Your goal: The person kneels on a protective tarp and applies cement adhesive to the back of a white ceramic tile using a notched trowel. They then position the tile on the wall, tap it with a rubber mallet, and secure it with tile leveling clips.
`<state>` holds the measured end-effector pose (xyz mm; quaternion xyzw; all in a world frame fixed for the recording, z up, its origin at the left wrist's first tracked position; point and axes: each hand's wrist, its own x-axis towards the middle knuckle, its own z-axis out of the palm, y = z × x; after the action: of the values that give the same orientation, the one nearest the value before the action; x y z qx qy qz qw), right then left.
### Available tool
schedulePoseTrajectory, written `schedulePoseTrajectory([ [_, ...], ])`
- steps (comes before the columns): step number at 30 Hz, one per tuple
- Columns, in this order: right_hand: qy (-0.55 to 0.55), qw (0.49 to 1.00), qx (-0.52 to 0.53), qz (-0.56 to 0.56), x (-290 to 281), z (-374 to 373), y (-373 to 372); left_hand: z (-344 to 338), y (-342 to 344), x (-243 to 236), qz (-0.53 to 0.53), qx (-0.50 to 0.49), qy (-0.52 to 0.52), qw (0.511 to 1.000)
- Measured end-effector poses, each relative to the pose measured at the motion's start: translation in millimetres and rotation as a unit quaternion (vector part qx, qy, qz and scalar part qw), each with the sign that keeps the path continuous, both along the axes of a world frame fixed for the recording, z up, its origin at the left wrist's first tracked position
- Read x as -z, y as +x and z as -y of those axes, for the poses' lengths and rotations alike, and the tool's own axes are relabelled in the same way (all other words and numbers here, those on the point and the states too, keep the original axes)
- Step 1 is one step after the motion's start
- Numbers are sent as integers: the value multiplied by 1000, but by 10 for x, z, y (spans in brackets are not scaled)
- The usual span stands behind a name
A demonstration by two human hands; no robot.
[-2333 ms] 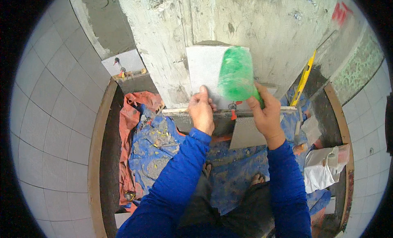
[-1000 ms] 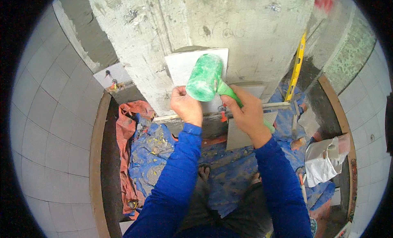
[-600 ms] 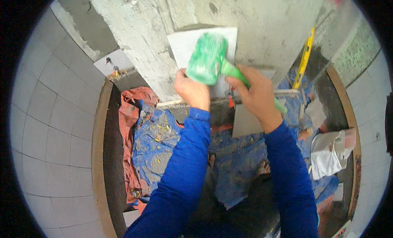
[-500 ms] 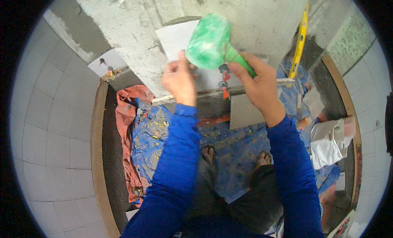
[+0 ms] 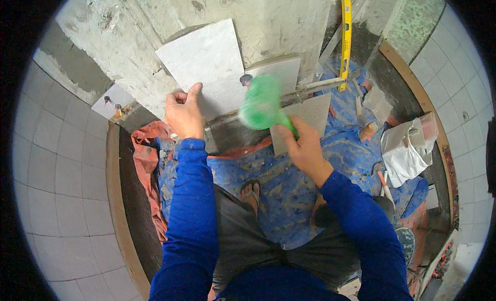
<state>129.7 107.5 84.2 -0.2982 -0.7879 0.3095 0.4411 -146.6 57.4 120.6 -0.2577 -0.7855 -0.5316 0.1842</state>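
Note:
My right hand [image 5: 305, 146] is wrapped round the handle of a green mallet [image 5: 262, 103], which is smeared by motion. Its head passes in front of a white tile on the right [image 5: 287, 73] and just beside the lower right edge of a larger white tile [image 5: 206, 60]. That larger tile sits tilted against the bare grey wall. At its lower left edge is my left hand [image 5: 184, 117], thumb raised over the tile's face and fingers curled at the edge. Between the two tiles a dark round tile-levelling clip [image 5: 246, 79] shows, partly behind the mallet.
A yellow spirit level [image 5: 345, 42] leans upright at the right. Below the wall ledge stands a ribbed grey tile [image 5: 305, 122]. Stained blue sheeting [image 5: 289, 197] covers the floor under my feet. A white bag [image 5: 408, 151] lies right, an orange-red sheet [image 5: 147, 166] left.
My left hand has moved down and left along the larger tile's edge. The mallet has come down from in front of that tile, baring most of it. My view has shifted.

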Motion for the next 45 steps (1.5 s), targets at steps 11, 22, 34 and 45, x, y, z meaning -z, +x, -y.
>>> schedulePoseTrajectory([
  [11, 282, 947, -32, 153, -410, -683, -366, -10, -65, 26, 12, 8, 20, 1000],
  [22, 252, 959, -26, 129, -368, -694, -391, -3, -146, 98, 0, 55, 57, 997],
  [34, 85, 898, -149, 405, 207, -351, 57, 313, -342, 176, 46, 131, 54, 989],
  [45, -217, 855, -112, 457, 2207, 278, 769, 248, -133, 23, 42, 73, 0, 996],
])
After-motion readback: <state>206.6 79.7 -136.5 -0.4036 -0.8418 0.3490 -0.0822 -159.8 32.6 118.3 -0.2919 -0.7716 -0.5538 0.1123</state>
